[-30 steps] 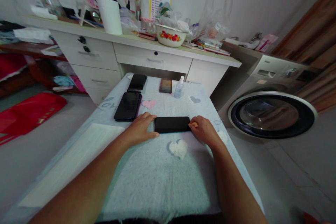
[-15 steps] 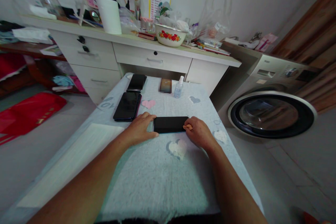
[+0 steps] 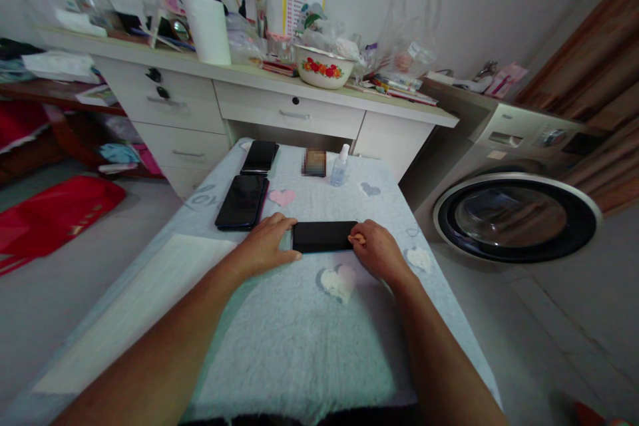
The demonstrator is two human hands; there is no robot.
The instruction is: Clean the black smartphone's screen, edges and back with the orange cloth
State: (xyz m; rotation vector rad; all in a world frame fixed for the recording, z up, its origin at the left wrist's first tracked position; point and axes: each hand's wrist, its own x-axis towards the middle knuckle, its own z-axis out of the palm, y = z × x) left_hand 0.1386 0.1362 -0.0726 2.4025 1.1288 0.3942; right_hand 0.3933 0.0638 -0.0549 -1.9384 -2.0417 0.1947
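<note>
A black-screened smartphone (image 3: 322, 237) lies flat and sideways on the cloth-covered table, screen up. My left hand (image 3: 269, 239) grips its left end, with the thumb at the near corner and fingers at the far corner. On the phone's right end my right hand (image 3: 378, 247) is closed around a small orange-brown cloth (image 3: 357, 239), pressed against the screen. Most of that cloth is hidden in the fist. Left of the phone lies a larger dark phone (image 3: 242, 202), with another black phone (image 3: 260, 157) beyond it.
A clear spray bottle (image 3: 339, 166) stands at the table's far side beside a small brown, blurred-out item (image 3: 315, 163). A white strip (image 3: 134, 313) lies along the left. Behind is a white desk (image 3: 294, 110) with a flowered bowl (image 3: 324, 68); a washing machine (image 3: 514, 146) stands right.
My right hand and the cloth have shifted very slightly at the phone's right end. My left hand keeps its place on the phone.
</note>
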